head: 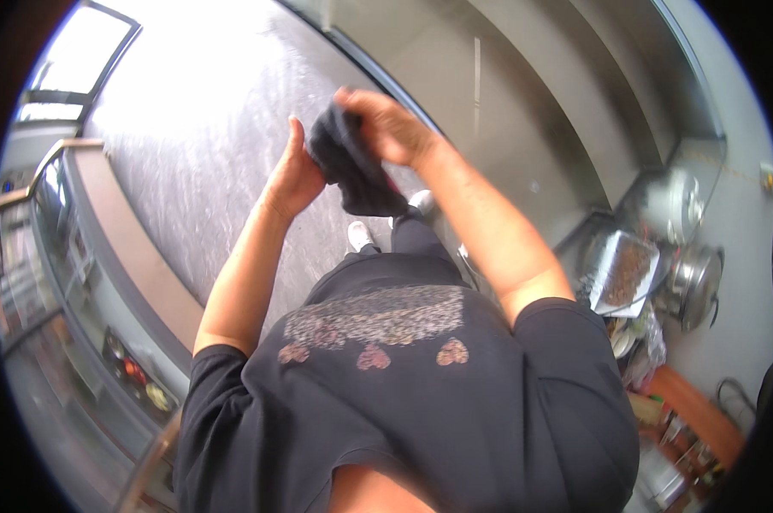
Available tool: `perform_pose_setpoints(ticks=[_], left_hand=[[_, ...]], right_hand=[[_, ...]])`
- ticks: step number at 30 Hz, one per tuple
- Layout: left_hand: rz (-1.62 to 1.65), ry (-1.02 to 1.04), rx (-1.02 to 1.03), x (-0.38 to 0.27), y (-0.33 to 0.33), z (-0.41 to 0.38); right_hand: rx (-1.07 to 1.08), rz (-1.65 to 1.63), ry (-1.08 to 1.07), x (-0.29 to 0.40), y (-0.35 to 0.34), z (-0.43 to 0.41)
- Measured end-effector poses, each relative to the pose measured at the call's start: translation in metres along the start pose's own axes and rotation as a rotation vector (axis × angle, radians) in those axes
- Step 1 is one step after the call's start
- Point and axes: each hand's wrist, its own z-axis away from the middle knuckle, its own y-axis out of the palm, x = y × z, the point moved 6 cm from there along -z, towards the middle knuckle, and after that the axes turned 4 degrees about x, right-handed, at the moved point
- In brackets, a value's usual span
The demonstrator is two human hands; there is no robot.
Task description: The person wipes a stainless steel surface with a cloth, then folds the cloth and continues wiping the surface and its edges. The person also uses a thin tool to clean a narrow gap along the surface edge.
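A dark cloth item (354, 167), bunched and slightly blurred, hangs between both hands in front of my body, with a bit of red at its right edge. My right hand (390, 128) grips its upper part from the right. At its left side is my left hand (300, 173), thumb raised and palm against or very close to the cloth; whether these fingers hold it is hidden. Below the cloth, a white shoe (360, 236) stands on the grey streaked floor (232, 167).
Steel-coloured cabinet panels (489, 109) curve along the right. Beyond them are a white tray (624, 272) with brown contents, a metal pot (694, 285) and a glass-like lidded vessel (675, 205). On the left runs a railing-like ledge (130, 231), and a window (91, 48) lies at upper left.
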Motion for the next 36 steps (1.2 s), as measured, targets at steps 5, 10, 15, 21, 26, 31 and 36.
perform_pose_setpoints(ticks=[5,10,15,21,26,31,36], left_hand=[[-0.319,-0.064,-0.161,0.027,-0.006,-0.036],[-0.285,-0.204,-0.199,0.028,0.034,-0.045],[-0.265,-0.374,-0.093,0.056,0.056,-0.075],[-1.072,-0.044,-0.109,0.042,0.057,-0.163],[-2.043,0.647,-0.149,-0.004,0.024,-0.221],[-2.647,0.668,-0.349,-0.018,0.025,-0.269],[-2.341,0.496,-0.419,-0.073,-0.036,-0.31]], right_hand=[[-0.26,0.364,-0.083,0.004,-0.069,0.035],[-0.484,0.4,-0.06,-0.003,-0.135,0.083],[-0.209,-0.037,-0.156,-0.033,-0.124,0.084],[-0.609,0.007,-0.393,0.028,-0.205,0.131],[-1.034,0.445,-0.473,0.096,-0.286,0.253],[-1.558,1.438,-0.088,0.07,-0.325,0.375],[-1.398,1.706,0.68,-0.021,-0.365,0.414]])
